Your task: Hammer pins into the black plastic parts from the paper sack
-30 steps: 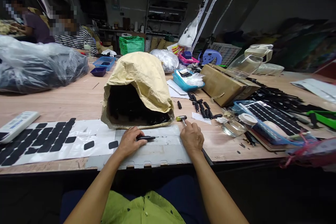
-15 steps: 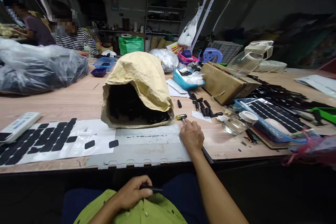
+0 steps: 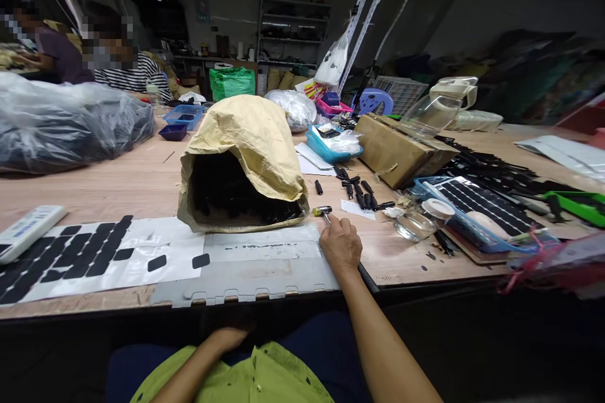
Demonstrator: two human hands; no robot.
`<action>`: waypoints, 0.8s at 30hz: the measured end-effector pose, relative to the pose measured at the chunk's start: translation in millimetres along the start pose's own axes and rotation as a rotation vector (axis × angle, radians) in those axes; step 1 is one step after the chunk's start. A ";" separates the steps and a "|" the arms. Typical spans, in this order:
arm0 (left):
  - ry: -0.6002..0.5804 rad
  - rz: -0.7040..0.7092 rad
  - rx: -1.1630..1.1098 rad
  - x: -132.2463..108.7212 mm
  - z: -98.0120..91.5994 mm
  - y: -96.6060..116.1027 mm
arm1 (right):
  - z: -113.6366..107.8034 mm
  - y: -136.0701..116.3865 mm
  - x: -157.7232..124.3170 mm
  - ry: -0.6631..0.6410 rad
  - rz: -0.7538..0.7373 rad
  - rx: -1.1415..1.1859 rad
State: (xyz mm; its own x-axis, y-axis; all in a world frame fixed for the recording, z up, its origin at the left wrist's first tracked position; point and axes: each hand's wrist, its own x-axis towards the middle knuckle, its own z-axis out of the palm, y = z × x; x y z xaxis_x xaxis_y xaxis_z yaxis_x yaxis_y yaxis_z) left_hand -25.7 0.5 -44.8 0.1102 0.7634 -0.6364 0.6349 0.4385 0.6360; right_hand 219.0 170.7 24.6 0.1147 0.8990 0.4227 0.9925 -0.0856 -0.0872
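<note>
Here, the wooden table (image 3: 142,182) fills your view. At its far left lies a bulging plastic bag (image 3: 70,119), and straight ahead of you a tan sack (image 3: 255,138) lies on its side with its dark mouth facing you. To your right a cardboard box (image 3: 397,148) sits at an angle, with a solar panel (image 3: 477,204) in a blue tray just in front of it. Flat at the near edge is a grey plate (image 3: 265,267), touching a white sheet (image 3: 155,245) dotted with black pads that runs off to your left. Small black parts (image 3: 359,192) are scattered between the sack and the box. Your right hand (image 3: 339,244) rests on the plate's right end, fingers closed around a small hammer (image 3: 323,210). The hammer's long axis runs on a slant. The head points away and slightly left, just beside the lip of the sack, and the dark handle comes out behind your wrist toward the table's near edge on the right. Your right hand is therefore on the tool, with the sack mouth just beyond and to the left of its knuckles. Your left hand (image 3: 225,339) is well apart, down in your lap below the table edge. Its fingers are tucked out of sight against your green shirt, so you cannot tell whether it is closed on anything.
</note>
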 end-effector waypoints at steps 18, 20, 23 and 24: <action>0.463 0.356 -0.752 34.6 -144.0 210.9 | -0.7 -1.9 2.8 -0.026 0.006 0.017; 0.368 0.486 -0.737 36.6 -153.8 238.0 | -0.8 -2.2 3.2 -0.028 0.009 0.015; 0.287 0.718 -0.623 29.8 -160.7 275.1 | -1.6 -3.0 3.5 -0.034 0.009 0.007; 0.267 0.773 -0.587 27.7 -161.1 283.4 | -1.8 -3.2 3.5 -0.036 0.009 0.006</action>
State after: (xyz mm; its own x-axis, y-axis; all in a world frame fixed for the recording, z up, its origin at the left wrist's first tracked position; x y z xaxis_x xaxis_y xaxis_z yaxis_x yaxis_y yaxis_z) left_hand 34.1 222.3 188.1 0.1120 0.9871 0.1146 -0.0230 -0.1127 0.9934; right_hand 216.3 173.4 28.0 0.1218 0.9130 0.3894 0.9912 -0.0914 -0.0959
